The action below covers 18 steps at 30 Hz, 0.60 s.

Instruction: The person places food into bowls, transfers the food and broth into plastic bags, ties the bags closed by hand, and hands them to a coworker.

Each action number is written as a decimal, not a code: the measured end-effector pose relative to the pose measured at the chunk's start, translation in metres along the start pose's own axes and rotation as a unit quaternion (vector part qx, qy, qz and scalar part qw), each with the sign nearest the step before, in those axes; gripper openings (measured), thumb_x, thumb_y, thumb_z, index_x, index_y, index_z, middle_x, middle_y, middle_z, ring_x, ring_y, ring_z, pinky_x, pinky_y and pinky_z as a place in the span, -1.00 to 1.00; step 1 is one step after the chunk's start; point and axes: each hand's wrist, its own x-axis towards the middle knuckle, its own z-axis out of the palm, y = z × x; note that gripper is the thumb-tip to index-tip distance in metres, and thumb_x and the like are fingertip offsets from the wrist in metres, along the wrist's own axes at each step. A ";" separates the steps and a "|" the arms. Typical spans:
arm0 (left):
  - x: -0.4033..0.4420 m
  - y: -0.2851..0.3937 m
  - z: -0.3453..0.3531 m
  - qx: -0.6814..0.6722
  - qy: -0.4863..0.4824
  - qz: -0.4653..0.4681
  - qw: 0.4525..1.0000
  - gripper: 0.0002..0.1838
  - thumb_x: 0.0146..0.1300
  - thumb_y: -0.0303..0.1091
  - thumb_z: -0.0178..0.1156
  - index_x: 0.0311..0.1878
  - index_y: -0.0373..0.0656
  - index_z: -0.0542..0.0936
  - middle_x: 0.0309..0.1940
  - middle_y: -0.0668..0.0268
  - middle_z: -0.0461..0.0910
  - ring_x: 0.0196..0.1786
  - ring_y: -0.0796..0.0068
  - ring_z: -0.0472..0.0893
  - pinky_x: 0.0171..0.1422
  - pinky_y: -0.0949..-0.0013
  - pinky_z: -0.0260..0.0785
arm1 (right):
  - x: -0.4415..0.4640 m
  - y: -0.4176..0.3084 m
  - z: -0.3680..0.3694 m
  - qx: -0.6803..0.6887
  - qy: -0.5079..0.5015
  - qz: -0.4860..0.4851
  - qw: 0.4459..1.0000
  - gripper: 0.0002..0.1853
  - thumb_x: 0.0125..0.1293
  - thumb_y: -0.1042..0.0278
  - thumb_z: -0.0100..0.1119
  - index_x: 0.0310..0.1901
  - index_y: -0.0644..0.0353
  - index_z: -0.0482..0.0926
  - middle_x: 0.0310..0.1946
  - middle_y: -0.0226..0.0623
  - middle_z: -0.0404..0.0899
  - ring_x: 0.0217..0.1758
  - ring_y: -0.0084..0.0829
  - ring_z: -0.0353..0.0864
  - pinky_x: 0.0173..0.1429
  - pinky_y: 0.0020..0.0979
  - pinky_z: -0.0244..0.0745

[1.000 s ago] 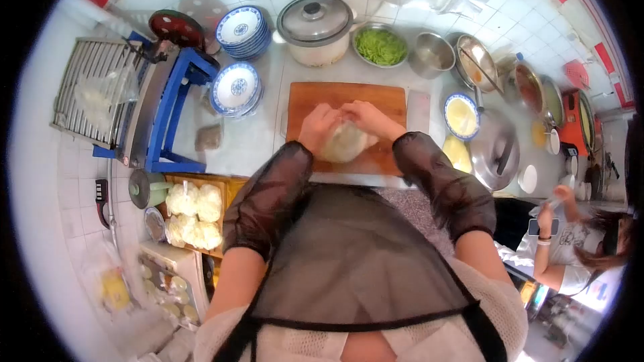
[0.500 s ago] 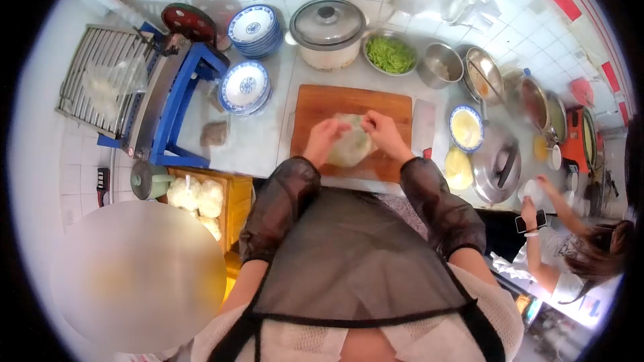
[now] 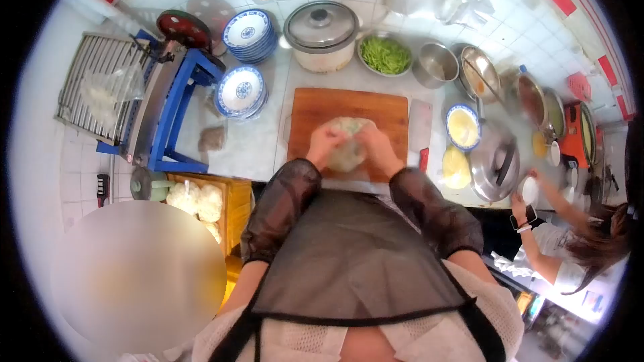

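A clear plastic bag (image 3: 346, 157) with pale, greenish contents hangs low over the wooden cutting board (image 3: 315, 104). My left hand (image 3: 325, 145) pinches the bag's upper left, its fingers curled inward. On the other side, my right hand (image 3: 377, 147) grips the upper right, fingers closed. Both hands are close together at the bag's top, and the fingertips are partly smeared. What exactly the bag contains I cannot make out. Just right of the board lies a cleaver (image 3: 420, 121) with a red handle.
Behind the board stand a lidded pot (image 3: 322, 47), a bowl of green vegetable strips (image 3: 385, 55) and a steel pot (image 3: 437, 65). Stacked blue-rimmed plates (image 3: 240, 92) are at left. A large lid (image 3: 493, 167) lies right. A co-worker holds a white bowl (image 3: 529, 191).
My hands have drawn closer together at the top of the bag, the right one shifting left. The camera view has moved slightly. The co-worker's white bowl is turned differently.
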 end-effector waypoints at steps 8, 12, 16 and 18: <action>-0.005 0.018 0.009 0.371 -0.024 0.448 0.813 -0.87 -0.02 -0.65 0.15 -0.35 -0.29 0.51 -0.31 0.18 0.55 -0.26 0.15 0.53 -0.19 0.31 0.41 | 0.022 0.014 0.022 0.246 -0.037 0.120 0.961 -0.75 0.00 0.46 0.22 -0.21 0.21 0.57 -0.24 -0.14 0.58 -0.17 -0.07 0.54 -0.02 -0.25 0.45; -0.017 0.047 0.006 0.381 -0.020 0.507 0.773 -0.77 -0.09 -0.68 0.10 -0.31 -0.23 0.52 -0.31 0.17 0.51 -0.22 0.09 0.53 -0.18 0.23 0.40 | 0.032 0.017 0.012 0.262 -0.085 0.121 0.954 -0.77 0.01 0.49 0.17 -0.23 0.18 0.58 -0.29 -0.13 0.59 -0.19 -0.07 0.54 -0.09 -0.23 0.45; -0.011 0.015 -0.007 0.420 0.001 0.480 0.770 -0.80 -0.10 -0.66 0.13 -0.34 -0.22 0.51 -0.33 0.16 0.50 -0.20 0.09 0.52 -0.19 0.21 0.39 | 0.030 0.021 0.018 0.161 -0.145 0.163 0.963 -0.80 -0.04 0.48 0.20 -0.30 0.19 0.55 -0.35 -0.12 0.56 -0.22 -0.07 0.52 -0.12 -0.21 0.43; -0.019 0.000 -0.012 0.435 0.007 0.460 0.774 -0.82 -0.08 -0.65 0.14 -0.35 -0.22 0.51 -0.35 0.16 0.49 -0.22 0.08 0.51 -0.18 0.21 0.39 | 0.033 0.030 0.023 0.136 -0.170 0.091 0.972 -0.86 0.01 0.43 0.20 -0.35 0.20 0.50 -0.35 -0.10 0.50 -0.20 -0.08 0.47 -0.10 -0.20 0.40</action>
